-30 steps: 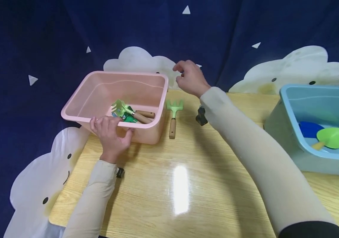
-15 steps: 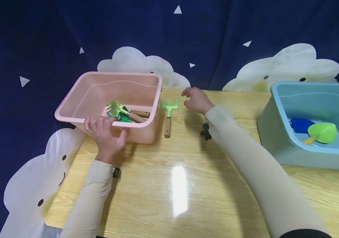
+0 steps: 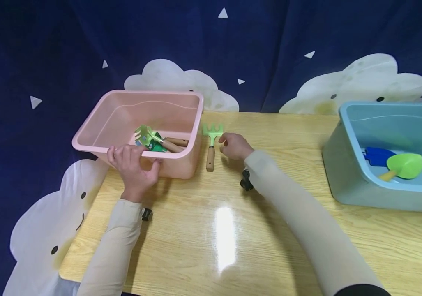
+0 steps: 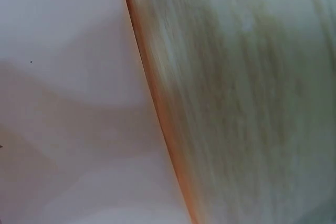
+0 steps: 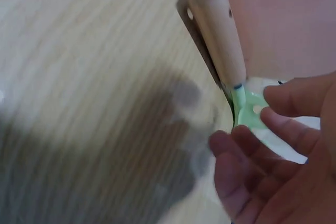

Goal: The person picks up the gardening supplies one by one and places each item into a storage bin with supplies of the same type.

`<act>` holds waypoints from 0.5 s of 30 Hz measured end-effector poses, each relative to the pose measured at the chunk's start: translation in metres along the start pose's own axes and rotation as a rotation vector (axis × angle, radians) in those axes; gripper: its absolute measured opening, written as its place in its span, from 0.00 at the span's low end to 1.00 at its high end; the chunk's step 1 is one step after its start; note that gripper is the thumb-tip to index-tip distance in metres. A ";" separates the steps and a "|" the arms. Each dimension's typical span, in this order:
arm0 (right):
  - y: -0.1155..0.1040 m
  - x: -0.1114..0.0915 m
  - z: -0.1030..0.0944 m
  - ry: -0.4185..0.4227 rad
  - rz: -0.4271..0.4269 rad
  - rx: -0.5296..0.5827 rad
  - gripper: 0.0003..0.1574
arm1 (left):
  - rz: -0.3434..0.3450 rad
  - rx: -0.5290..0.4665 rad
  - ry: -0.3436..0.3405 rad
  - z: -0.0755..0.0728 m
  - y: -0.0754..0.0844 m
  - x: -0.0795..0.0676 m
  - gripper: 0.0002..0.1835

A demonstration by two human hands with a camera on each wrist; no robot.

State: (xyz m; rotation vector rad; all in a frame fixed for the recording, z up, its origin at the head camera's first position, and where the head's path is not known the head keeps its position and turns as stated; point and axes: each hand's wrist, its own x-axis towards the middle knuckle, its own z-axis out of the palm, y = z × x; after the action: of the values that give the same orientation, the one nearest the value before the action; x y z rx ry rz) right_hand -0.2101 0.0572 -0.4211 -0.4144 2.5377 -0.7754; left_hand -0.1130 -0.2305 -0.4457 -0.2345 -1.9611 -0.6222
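Observation:
My left hand [image 3: 133, 172] grips the near rim of a pink plastic bin [image 3: 175, 167], fingers over the edge and thumb against the outside. Inside that bin lie green garden tools [image 3: 148, 135] with wooden handles, partly overlapping. A light-green hand rake [image 3: 211, 158] rests on the table just right of the bin, tines pointing away. Close to the right of its head is my right hand [image 3: 236, 147], fingers loosely bent and holding nothing. In the right wrist view the thumb and fingers [image 5: 283, 129] stand apart beside the rake's green neck; its wooden handle [image 5: 218, 35] points away from them.
A blue bin [image 3: 351, 176] stands at the right, containing a green toy shovel [image 3: 410, 165] and a blue piece [image 3: 377, 156]. Behind the wooden table [image 3: 181, 242] hangs a dark blue curtain [image 3: 270, 41] with white clouds. Only the pink wall [image 4: 79, 77] and tabletop fill the left wrist view.
My right hand has come down from above the table's back edge and moved towards me, to beside the rake. The left hand stays on the pink bin's rim.

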 end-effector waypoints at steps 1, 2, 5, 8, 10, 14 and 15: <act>-0.001 0.000 0.002 -0.015 0.013 0.002 0.26 | 0.001 0.000 -0.002 0.000 0.000 0.000 0.23; -0.001 0.001 0.005 -0.027 0.026 -0.001 0.25 | 0.001 0.001 -0.004 0.000 0.000 0.000 0.23; -0.003 0.004 0.011 -0.047 0.058 -0.022 0.24 | 0.002 0.005 -0.001 0.001 -0.001 0.000 0.23; -0.005 0.006 0.018 -0.026 0.073 -0.050 0.22 | 0.002 0.007 0.001 0.001 0.000 0.000 0.23; -0.007 0.007 0.022 0.002 0.076 -0.053 0.19 | 0.003 0.007 0.001 0.002 0.000 0.000 0.23; -0.011 0.008 0.030 0.045 0.091 -0.028 0.17 | 0.007 0.011 0.005 0.002 0.000 0.001 0.23; -0.012 0.009 0.032 0.050 0.100 -0.016 0.18 | 0.008 0.012 0.007 0.002 -0.001 0.001 0.23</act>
State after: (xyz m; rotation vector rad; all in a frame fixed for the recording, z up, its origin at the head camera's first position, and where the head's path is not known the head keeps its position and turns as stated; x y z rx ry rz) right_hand -0.2001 0.0297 -0.4402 -0.2743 2.5907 -0.7378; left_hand -0.1152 -0.2299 -0.4462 -0.2316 -1.9555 -0.6050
